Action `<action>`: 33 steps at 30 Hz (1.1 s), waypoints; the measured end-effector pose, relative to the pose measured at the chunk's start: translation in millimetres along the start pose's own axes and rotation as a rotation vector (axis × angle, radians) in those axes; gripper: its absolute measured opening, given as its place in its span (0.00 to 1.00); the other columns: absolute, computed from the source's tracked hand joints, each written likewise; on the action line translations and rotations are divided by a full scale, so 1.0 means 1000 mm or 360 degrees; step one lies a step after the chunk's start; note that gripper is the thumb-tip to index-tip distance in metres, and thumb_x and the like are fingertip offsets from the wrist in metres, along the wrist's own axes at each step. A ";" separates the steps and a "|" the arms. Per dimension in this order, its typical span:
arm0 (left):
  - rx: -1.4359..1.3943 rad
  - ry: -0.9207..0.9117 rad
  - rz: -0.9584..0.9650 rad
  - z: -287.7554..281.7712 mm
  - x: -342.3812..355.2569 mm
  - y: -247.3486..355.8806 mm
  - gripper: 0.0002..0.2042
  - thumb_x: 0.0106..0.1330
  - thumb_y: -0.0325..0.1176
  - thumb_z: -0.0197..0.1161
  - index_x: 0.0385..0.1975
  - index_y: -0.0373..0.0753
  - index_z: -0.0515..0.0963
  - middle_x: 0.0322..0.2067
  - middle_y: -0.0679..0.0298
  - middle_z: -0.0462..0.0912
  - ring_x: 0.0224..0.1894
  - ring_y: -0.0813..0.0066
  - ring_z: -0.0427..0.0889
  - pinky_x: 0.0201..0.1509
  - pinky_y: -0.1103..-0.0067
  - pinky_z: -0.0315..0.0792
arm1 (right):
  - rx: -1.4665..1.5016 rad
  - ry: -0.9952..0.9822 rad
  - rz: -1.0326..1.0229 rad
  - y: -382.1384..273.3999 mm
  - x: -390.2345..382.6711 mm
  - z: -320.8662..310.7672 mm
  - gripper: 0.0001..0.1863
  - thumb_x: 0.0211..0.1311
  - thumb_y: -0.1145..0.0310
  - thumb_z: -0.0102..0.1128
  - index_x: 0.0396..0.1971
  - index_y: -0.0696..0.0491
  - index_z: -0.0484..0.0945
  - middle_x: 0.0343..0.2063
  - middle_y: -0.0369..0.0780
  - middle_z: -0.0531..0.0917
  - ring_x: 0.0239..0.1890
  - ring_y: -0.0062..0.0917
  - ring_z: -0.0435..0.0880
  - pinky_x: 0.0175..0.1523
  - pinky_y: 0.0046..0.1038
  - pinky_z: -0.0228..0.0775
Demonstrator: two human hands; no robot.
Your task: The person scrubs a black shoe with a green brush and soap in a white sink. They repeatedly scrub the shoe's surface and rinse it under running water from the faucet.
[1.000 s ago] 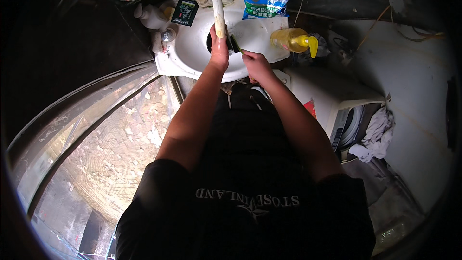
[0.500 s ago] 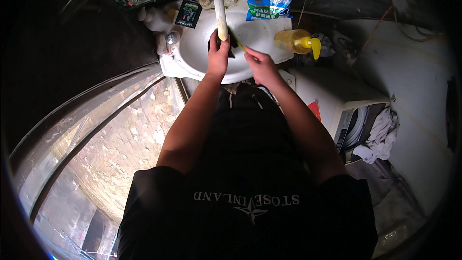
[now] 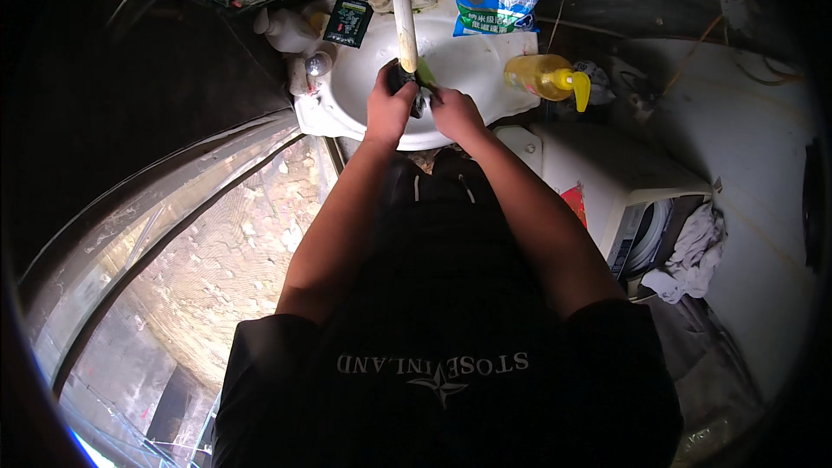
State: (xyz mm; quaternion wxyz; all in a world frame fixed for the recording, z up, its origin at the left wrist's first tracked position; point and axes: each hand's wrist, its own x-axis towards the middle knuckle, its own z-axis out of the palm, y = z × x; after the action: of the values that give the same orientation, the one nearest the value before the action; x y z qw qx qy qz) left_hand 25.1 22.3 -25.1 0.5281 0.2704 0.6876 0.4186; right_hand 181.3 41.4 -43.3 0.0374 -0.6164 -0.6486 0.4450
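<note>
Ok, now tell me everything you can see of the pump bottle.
The pump bottle has a see-through, yellow-tinted body, plastic by its look, and a bright yellow pump head whose spout points toward the person. It sits at the right end of the white sink, its head reaching past the edge. Whether it stands or lies is hard to tell. Neither the left hand nor the right hand touches it.
</note>
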 end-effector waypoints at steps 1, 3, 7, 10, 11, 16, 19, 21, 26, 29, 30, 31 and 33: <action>-0.0029 0.0045 0.0010 -0.005 0.000 -0.010 0.30 0.63 0.36 0.64 0.66 0.35 0.70 0.49 0.51 0.84 0.50 0.66 0.83 0.56 0.73 0.75 | 0.0035 -0.0103 0.0018 -0.020 -0.002 -0.006 0.17 0.69 0.61 0.50 0.51 0.48 0.83 0.37 0.52 0.86 0.44 0.52 0.84 0.51 0.49 0.76; -0.0183 0.0102 -0.0015 -0.012 -0.002 -0.019 0.29 0.64 0.35 0.64 0.65 0.33 0.69 0.50 0.52 0.83 0.50 0.65 0.83 0.56 0.74 0.76 | 0.0083 -0.0091 -0.0001 -0.019 0.001 0.000 0.17 0.70 0.61 0.50 0.50 0.48 0.83 0.38 0.51 0.86 0.44 0.51 0.84 0.51 0.48 0.76; -0.0873 -0.0055 -0.0194 -0.029 -0.014 0.006 0.27 0.63 0.23 0.53 0.66 0.32 0.66 0.51 0.54 0.78 0.50 0.63 0.81 0.55 0.72 0.79 | 0.0236 -0.0300 0.0340 0.003 0.012 0.003 0.18 0.70 0.62 0.50 0.53 0.48 0.82 0.37 0.52 0.86 0.43 0.51 0.85 0.50 0.48 0.77; -0.0879 -0.0152 -0.0171 -0.041 -0.018 0.007 0.28 0.61 0.23 0.52 0.66 0.33 0.66 0.52 0.53 0.78 0.51 0.63 0.81 0.56 0.71 0.79 | 0.0004 -0.0240 0.0181 0.006 0.010 0.013 0.19 0.70 0.62 0.50 0.56 0.48 0.81 0.36 0.53 0.86 0.42 0.51 0.85 0.49 0.47 0.77; -0.0850 -0.0153 -0.0189 -0.043 -0.021 0.008 0.29 0.61 0.24 0.53 0.66 0.34 0.66 0.53 0.53 0.78 0.54 0.61 0.80 0.57 0.69 0.79 | -0.0135 -0.0135 0.0011 0.007 0.010 0.018 0.19 0.70 0.62 0.50 0.56 0.48 0.80 0.35 0.53 0.86 0.42 0.51 0.85 0.49 0.47 0.77; -0.0995 -0.0082 -0.0240 -0.044 -0.027 0.007 0.29 0.62 0.25 0.53 0.67 0.35 0.65 0.54 0.52 0.77 0.55 0.60 0.80 0.59 0.68 0.79 | 0.0105 -0.0067 0.0054 0.011 0.003 0.029 0.19 0.70 0.62 0.50 0.55 0.49 0.82 0.38 0.54 0.86 0.43 0.51 0.85 0.51 0.47 0.77; -0.0949 -0.0134 -0.0211 -0.041 -0.026 0.009 0.29 0.62 0.25 0.53 0.67 0.35 0.65 0.54 0.52 0.77 0.55 0.60 0.80 0.58 0.67 0.79 | 0.0194 -0.0106 0.0163 0.025 0.005 0.026 0.20 0.70 0.62 0.50 0.56 0.52 0.81 0.38 0.55 0.85 0.43 0.51 0.85 0.51 0.45 0.76; -0.0933 -0.0145 -0.0221 -0.035 -0.029 0.009 0.28 0.64 0.27 0.55 0.67 0.35 0.64 0.55 0.53 0.76 0.55 0.60 0.80 0.57 0.66 0.80 | 0.0304 -0.0072 0.0081 0.010 -0.010 0.012 0.21 0.70 0.61 0.51 0.57 0.53 0.80 0.37 0.55 0.85 0.42 0.51 0.85 0.49 0.44 0.76; -0.0572 0.0130 -0.0247 -0.001 -0.023 0.012 0.27 0.76 0.52 0.51 0.69 0.47 0.63 0.56 0.59 0.76 0.54 0.66 0.79 0.51 0.65 0.80 | 0.0689 -0.0002 -0.0179 -0.008 -0.060 -0.030 0.21 0.71 0.61 0.54 0.60 0.51 0.79 0.31 0.52 0.85 0.33 0.43 0.86 0.41 0.37 0.76; -0.0369 0.0255 -0.0112 0.008 -0.012 0.003 0.27 0.78 0.55 0.46 0.68 0.45 0.65 0.55 0.57 0.78 0.55 0.64 0.78 0.56 0.68 0.75 | 0.0456 0.0047 -0.0053 0.000 -0.067 -0.034 0.20 0.72 0.64 0.57 0.61 0.49 0.78 0.28 0.48 0.84 0.25 0.29 0.80 0.36 0.29 0.72; -0.0302 0.0295 -0.0055 0.011 -0.009 -0.002 0.27 0.78 0.55 0.45 0.67 0.43 0.66 0.55 0.55 0.79 0.56 0.63 0.78 0.60 0.70 0.72 | 0.0357 0.0022 0.0033 0.004 -0.067 -0.035 0.20 0.72 0.64 0.58 0.62 0.49 0.78 0.28 0.48 0.84 0.24 0.27 0.79 0.35 0.28 0.72; -0.0273 0.0294 -0.0005 0.012 -0.004 -0.011 0.27 0.79 0.55 0.44 0.66 0.43 0.68 0.54 0.53 0.79 0.57 0.62 0.77 0.63 0.71 0.69 | 0.0450 0.0044 -0.0020 0.001 -0.070 -0.039 0.20 0.72 0.64 0.57 0.62 0.48 0.78 0.28 0.48 0.84 0.25 0.28 0.80 0.36 0.28 0.72; -0.0187 0.0324 0.0009 0.023 -0.003 0.004 0.27 0.79 0.55 0.43 0.66 0.43 0.68 0.54 0.52 0.79 0.57 0.62 0.77 0.63 0.71 0.68 | 0.0657 0.0080 -0.0097 -0.007 -0.084 -0.046 0.20 0.73 0.63 0.56 0.62 0.47 0.78 0.29 0.49 0.85 0.26 0.31 0.83 0.37 0.30 0.74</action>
State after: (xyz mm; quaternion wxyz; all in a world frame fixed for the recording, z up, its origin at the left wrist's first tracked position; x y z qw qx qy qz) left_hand 47.6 28.4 -22.1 0.4694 0.1970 0.7110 0.4850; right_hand 223.3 -3.1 31.1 0.1926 -0.5866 -0.5609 0.5515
